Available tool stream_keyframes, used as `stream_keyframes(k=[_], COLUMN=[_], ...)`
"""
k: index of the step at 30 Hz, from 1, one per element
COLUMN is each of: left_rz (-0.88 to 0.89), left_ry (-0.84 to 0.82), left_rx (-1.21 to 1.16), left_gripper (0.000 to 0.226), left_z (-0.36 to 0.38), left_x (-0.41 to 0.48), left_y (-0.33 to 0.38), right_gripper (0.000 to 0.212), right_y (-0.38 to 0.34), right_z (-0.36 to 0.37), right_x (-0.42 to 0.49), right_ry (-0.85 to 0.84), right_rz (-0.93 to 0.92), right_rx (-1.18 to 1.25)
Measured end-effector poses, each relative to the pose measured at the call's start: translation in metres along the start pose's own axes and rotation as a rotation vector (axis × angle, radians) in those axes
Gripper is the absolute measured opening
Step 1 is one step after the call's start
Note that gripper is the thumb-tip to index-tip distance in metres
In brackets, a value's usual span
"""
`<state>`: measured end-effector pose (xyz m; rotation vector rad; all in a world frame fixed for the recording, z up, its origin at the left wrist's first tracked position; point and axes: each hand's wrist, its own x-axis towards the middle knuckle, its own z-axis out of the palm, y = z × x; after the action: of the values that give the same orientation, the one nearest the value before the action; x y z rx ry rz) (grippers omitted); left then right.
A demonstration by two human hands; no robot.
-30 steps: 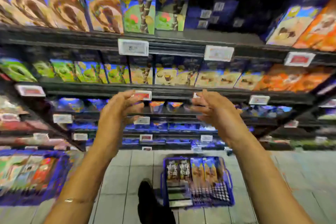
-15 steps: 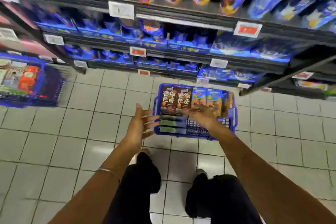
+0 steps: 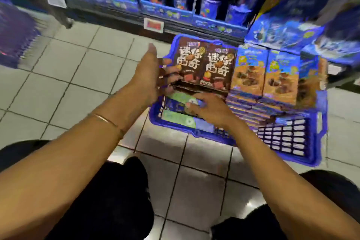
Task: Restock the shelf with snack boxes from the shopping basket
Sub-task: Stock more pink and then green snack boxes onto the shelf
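Head view: brown boxes [image 3: 216, 68] stand upright at the back left of the blue basket [image 3: 322, 115]. Orange boxes [image 3: 251, 76] stand just to their right, and green boxes [image 3: 175, 117] lie flat in front. The left hand [image 3: 150, 76], fingers spread and loose, is at the brown boxes' left edge; blur hides any contact. The right hand [image 3: 212, 111] rests straight fingers on a green box, grasping nothing. The basket sits on the tiled floor [image 3: 87, 68] before the bottom shelf [image 3: 194, 17].

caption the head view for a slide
Left hand and right hand reach into the blue basket of snack boxes on the tiled floor.
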<state>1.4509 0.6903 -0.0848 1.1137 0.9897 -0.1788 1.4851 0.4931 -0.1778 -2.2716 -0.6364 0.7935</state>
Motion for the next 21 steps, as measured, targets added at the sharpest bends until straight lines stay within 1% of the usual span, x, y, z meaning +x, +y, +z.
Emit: stream_keyframes(k=[1,3,5,7,10,12,15,16,18,19,21], left_rz=[0.036,0.092,0.126,0.160,0.224,0.237,0.252,0.280,0.350,0.365,0.368], left_ry=[0.022,0.055,0.075,0.110,0.144,0.085,-0.121,-0.157,-0.185,-0.188,-0.183], left_rx=[0.000,0.017,0.023,0.026,0.010,-0.026,-0.013,0.000,-0.053,-0.096,-0.155], left_gripper=[0.060,0.058,0.057,0.057,0.053,0.053,0.060,0.055,0.040,0.039,0.042], left_z=[-0.001,-0.004,-0.005,-0.006,-0.006,-0.002,0.014,0.021,0.032,0.034,0.032], left_x=[-0.002,-0.011,-0.023,-0.032,-0.036,-0.040,-0.054,-0.057,-0.059,-0.060,-0.058], left_y=[0.001,0.004,0.008,0.010,0.004,0.000,-0.009,-0.013,-0.021,-0.023,-0.023], right_gripper=[0.012,0.016,0.028,0.029,0.033,0.033,0.041,0.044,0.049,0.052,0.061], right_y=[0.001,-0.006,-0.020,-0.038,-0.056,-0.060,-0.070,-0.074,-0.076,-0.073,-0.062], right_z=[-0.003,-0.016,-0.036,-0.056,-0.073,-0.076,-0.070,-0.066,-0.057,-0.052,-0.044], right_x=[-0.001,-0.008,-0.018,-0.030,-0.040,-0.039,-0.039,-0.039,-0.035,-0.034,-0.032], right_ry=[0.051,0.104,0.131,0.172,0.238,0.238,0.162,0.145,0.150,0.175,0.253], right_rz=[-0.023,-0.037,-0.063,-0.049,0.026,0.057,0.117,0.121,0.095,0.083,0.129], right_rx=[0.037,0.150,0.256,0.401,0.592,0.756,1.065,1.135,1.178,1.157,1.062])
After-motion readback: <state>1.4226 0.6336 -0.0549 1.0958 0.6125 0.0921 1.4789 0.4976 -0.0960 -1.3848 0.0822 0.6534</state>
